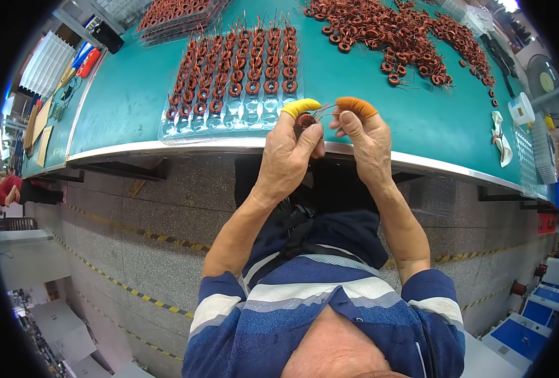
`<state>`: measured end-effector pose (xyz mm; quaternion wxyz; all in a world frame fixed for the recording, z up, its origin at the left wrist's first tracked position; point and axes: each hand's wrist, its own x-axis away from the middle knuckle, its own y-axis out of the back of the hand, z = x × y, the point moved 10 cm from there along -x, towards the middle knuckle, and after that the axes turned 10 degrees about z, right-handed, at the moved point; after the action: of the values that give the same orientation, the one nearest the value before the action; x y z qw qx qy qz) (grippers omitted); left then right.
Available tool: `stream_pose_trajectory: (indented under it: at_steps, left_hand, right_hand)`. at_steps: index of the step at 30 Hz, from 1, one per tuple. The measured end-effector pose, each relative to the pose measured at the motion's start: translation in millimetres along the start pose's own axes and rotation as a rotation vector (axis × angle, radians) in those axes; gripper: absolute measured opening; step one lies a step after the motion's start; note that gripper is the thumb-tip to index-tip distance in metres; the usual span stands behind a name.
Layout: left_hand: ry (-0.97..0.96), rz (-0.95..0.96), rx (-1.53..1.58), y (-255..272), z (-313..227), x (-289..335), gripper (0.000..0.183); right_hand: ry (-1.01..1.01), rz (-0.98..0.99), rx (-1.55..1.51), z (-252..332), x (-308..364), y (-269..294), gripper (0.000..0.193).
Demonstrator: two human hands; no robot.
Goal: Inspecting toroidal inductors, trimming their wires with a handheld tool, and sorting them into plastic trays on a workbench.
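Note:
Just above the table's front edge, my left hand pinches a small copper-wound toroid coil between thumb and fingers. A yellow finger cot covers its index finger. Thin wire leads stick out from the coil towards the right. My right hand, with an orange cot on its index finger, is closed at the ends of these leads; its grip is partly hidden. Beside my left hand lies a clear plastic tray, where rows of similar coils stand with their leads upward. Several pockets along its near side hold no coil.
A large heap of loose coils spreads over the green tabletop at the far right. Another filled tray sits at the back left. A white tub and stacked clear trays stand at the right edge.

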<state>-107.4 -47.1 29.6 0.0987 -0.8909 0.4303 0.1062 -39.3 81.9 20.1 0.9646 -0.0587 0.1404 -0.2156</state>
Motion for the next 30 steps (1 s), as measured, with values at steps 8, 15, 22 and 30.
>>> stream_pose_trajectory:
  at_steps: [8,15,22,30]
  left_hand:
    - [0.023,0.036,-0.229,-6.9,-10.7,4.9,0.024]
    - [0.063,0.076,0.032,-6.8,11.1,11.0,0.024]
    - [0.343,0.237,0.191,-11.2,38.0,16.1,0.033]
    - [0.147,0.170,-0.005,-7.1,21.0,15.7,0.030]
  right_hand:
    - [0.183,0.050,0.593,28.4,14.8,-15.8,0.028]
    - [-0.046,-0.031,0.182,12.8,10.9,-1.4,0.028]
    - [-0.214,0.107,0.075,-9.3,6.8,-4.6,0.028]
    - [-0.230,0.051,-0.218,-19.8,11.1,-9.1,0.027]
